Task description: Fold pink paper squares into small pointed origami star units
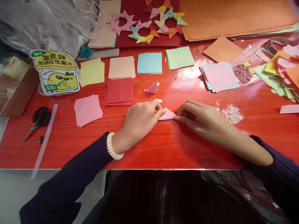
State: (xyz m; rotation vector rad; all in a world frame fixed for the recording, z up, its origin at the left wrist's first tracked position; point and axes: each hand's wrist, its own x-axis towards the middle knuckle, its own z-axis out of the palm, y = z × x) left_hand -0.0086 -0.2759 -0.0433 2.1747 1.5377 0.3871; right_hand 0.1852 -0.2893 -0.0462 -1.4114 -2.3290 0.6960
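**Square the corners of the small folded pink paper triangle (168, 115) before you press**

Your work lies at the centre of the frame, low on the glossy red wood-grain table (144, 146), between your two bare hands. Your left hand (142, 116) pinches its left part with thumb and forefinger closed on the paper; your right hand (201, 119) grips the right corner in a narrow thumb-and-finger pinch, its other fingers curled in. Your left fingers cover one end, so I cannot tell whether the layers meet there.

Hold the left end steady and line up the edges at the right corner first. Then run a thumb firmly along the long lower edge, pressing against the tabletop so the crease sits sharp. Go lightly at the tips, since thin paper may buckle there. Mind the small pale paper scrap (159, 100) just above your left fingertips; slipped underneath, it could spoil the crease. The loose pink paper wedge (152, 88) above centre is well placed, clear of your fingers.
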